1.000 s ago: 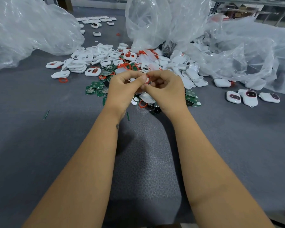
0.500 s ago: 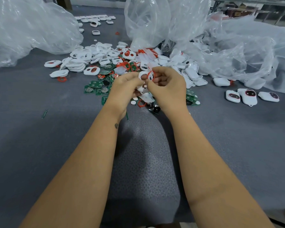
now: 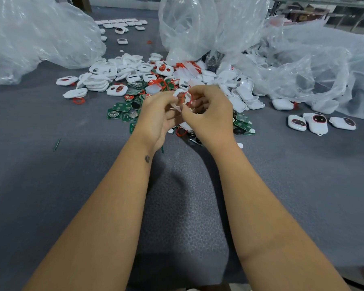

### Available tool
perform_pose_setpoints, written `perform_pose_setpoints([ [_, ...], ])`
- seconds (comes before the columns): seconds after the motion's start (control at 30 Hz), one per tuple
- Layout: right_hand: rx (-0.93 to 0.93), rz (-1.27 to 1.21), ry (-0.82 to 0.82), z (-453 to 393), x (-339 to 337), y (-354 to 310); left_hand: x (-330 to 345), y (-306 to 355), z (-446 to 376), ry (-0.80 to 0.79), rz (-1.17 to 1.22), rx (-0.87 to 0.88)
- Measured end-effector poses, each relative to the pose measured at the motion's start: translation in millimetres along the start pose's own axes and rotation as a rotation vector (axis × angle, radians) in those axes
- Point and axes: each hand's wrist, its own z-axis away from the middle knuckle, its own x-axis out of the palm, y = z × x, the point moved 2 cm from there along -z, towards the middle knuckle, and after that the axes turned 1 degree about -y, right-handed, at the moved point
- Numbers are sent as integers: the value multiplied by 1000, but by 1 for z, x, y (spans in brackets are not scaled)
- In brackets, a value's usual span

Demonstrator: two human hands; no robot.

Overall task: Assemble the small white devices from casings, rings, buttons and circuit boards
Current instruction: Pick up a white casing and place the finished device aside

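My left hand [image 3: 157, 117] holds a white casing [image 3: 177, 95] upright above the grey table, fingers curled round its lower part. Against it my right hand [image 3: 208, 114] pinches a thin red ring [image 3: 187, 98] at the casing's opening. Behind the hands lies a heap of white casings [image 3: 105, 77], red rings [image 3: 79, 100] and green circuit boards [image 3: 122, 110]. Three assembled white devices [image 3: 316, 122] lie in a row at the right.
Large clear plastic bags [image 3: 36, 36] billow at the back left, centre and right. More white parts [image 3: 122, 24] sit in rows at the far back. A small green pin [image 3: 56, 144] lies on the grey mat [image 3: 40, 175] at the left.
The hands have drawn slightly apart and the casing has tipped up, so the white casing and the red ring now show between the fingers.
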Motion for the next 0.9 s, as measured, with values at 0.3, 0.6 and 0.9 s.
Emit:
perform_pose_setpoints([
  [0.3, -121, 160, -24, 0, -1, 0, 2, -1, 1, -14, -33, 3],
  [0.6, -149, 190, 30, -1, -2, 0, 5, 0, 2, -42, 33, 7],
  [0.9, -146, 151, 40, -1, -2, -1, 7, 0, 4, -84, 41, 37],
])
